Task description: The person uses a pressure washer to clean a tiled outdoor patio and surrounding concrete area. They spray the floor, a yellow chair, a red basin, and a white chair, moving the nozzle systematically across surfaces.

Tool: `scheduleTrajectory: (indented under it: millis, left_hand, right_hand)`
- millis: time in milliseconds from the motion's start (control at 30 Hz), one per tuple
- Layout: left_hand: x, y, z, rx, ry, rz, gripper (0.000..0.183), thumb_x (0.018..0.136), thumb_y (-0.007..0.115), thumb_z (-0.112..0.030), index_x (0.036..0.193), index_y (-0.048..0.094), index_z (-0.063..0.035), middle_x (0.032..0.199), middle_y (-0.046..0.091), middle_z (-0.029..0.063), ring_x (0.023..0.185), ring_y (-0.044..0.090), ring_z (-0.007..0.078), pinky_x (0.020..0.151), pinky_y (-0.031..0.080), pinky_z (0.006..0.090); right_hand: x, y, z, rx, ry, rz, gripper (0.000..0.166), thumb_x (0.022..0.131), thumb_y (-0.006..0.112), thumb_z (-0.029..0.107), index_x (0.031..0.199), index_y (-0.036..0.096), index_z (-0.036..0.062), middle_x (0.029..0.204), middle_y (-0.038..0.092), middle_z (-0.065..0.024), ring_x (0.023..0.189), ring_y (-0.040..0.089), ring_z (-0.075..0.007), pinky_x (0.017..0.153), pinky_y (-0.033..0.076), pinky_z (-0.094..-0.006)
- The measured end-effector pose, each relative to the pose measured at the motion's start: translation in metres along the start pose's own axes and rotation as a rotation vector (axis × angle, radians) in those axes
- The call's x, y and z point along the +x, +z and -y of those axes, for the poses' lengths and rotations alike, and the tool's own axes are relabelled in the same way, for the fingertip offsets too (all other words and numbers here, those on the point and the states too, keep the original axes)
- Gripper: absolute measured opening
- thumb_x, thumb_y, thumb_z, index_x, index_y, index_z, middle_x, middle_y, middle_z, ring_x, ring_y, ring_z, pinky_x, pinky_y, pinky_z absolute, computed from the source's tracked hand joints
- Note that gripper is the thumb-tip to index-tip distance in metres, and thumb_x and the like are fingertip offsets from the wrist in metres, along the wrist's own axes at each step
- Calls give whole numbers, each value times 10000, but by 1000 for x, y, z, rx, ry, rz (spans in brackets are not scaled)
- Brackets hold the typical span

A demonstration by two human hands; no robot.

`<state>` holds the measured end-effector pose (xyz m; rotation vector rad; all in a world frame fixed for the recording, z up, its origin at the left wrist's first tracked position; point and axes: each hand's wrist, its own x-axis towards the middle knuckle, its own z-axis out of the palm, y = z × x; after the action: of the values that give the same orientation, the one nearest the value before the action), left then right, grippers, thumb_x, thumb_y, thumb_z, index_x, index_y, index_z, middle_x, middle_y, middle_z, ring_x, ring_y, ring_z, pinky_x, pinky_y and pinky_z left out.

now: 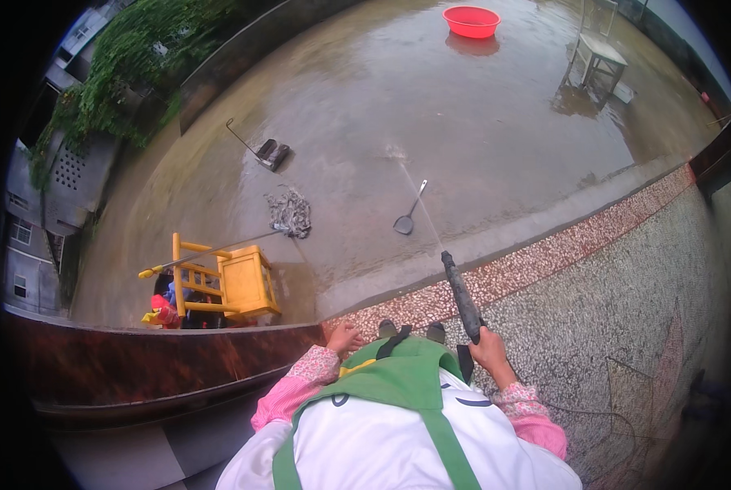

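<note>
My right hand (490, 354) grips the rear of a black pressure-washer spray gun (461, 297). A thin jet of water (424, 205) leaves its nozzle and splashes on the wet concrete floor (353, 153). Close to the jet lies a dark, long-handled spatula or ladle (405, 225). My left hand (346, 339) hangs at the left of my green apron (396, 380), its fingers curled, with nothing visible in it. Both shoes (436, 332) stand by the speckled stone threshold (525, 272).
A yellow wooden chair (243, 282) stands at left, a string mop (291, 213) beside it. Beyond are a long-handled dustpan (272, 154), a red basin (471, 22) and a pale chair (602, 50). A dark red door panel (175, 361) borders my left. A thin hose (592, 412) trails at right.
</note>
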<state>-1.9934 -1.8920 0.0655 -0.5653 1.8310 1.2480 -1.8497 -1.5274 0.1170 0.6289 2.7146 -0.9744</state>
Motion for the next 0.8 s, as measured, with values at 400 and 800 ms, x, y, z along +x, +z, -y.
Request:
scheduleTrajectory:
  millis: [400,800]
  left_hand:
    - [13,15,-25,13,9,22,359,835,498,-194,1132,365,-43,844,551,120,722,587,217,606,515,315]
    - [60,20,-66,37,-63,100,389,833,484,-180,1152,342,-8,855,562,150,684,593,228,589,517,332]
  right_hand:
    - [9,-4,-1,-39,-113,145,243,632,583,195,746,492,0,643,562,-242,636,559,-415,602,453,-485]
    - [77,-32,-5,16,-46,-51,232,647,575,192,734,493,-6,659,563,-243,641,558,-414,594,447,-485]
